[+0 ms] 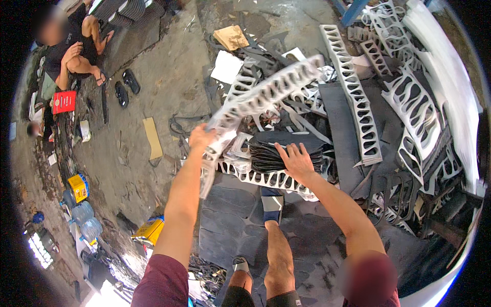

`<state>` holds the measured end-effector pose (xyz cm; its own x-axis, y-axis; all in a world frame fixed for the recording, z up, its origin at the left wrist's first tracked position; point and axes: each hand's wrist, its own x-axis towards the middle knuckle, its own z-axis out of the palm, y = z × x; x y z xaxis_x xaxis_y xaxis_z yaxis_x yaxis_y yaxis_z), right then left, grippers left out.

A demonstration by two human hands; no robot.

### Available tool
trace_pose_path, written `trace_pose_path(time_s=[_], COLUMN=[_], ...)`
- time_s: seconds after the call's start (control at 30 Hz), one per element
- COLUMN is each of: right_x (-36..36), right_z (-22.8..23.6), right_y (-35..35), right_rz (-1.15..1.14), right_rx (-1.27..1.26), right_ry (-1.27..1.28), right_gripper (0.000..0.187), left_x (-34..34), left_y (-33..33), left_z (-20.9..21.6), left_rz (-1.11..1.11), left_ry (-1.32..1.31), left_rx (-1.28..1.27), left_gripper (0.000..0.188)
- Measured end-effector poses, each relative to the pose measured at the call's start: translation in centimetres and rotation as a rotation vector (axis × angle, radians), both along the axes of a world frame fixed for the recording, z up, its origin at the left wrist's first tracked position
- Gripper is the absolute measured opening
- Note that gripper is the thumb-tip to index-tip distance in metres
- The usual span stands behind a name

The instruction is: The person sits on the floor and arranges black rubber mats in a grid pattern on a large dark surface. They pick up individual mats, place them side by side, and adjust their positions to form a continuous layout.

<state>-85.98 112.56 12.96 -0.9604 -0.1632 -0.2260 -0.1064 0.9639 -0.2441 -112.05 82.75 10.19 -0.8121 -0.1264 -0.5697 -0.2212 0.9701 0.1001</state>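
My left hand (202, 137) is closed on the near end of a long white die-cut strip (276, 89) with rows of cut-out holes. The strip slants up and to the right, smeared by motion. My right hand (296, 160) lies with fingers spread on the right part of a stack of thin black sheets (266, 157). Just below that stack, another white perforated strip (250, 176) runs across. Clear plastic-looking wrap (238, 148) sits between my left hand and the stack.
More perforated offcuts (353, 97) and black sheets (332, 123) pile up at right, beside a large white sheet roll (440, 77). Cardboard (231, 38) lies at the back. Another person (76, 56) sits far left near black sandals (125, 87). Water bottles (84, 217) stand lower left.
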Motion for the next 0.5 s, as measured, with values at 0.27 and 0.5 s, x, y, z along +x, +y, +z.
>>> trace_pose_path(time_s=[0.27,0.5], right_x=[0.9,12.4], right_z=[18.9,41.1], right_y=[1.8,-6.9], right_rz=[-0.079,-0.988], right_rx=[-0.217,-0.672], right_ry=[0.236,0.385], right_gripper=[0.093,0.097], left_x=[8.5,35.4], left_y=[-6.7,-22.5], left_z=[11.3,22.6], left_rz=[-0.052,0.005], left_ry=[0.644,-0.178], left_rx=[0.549,0.596], left_gripper=[0.057,0.055])
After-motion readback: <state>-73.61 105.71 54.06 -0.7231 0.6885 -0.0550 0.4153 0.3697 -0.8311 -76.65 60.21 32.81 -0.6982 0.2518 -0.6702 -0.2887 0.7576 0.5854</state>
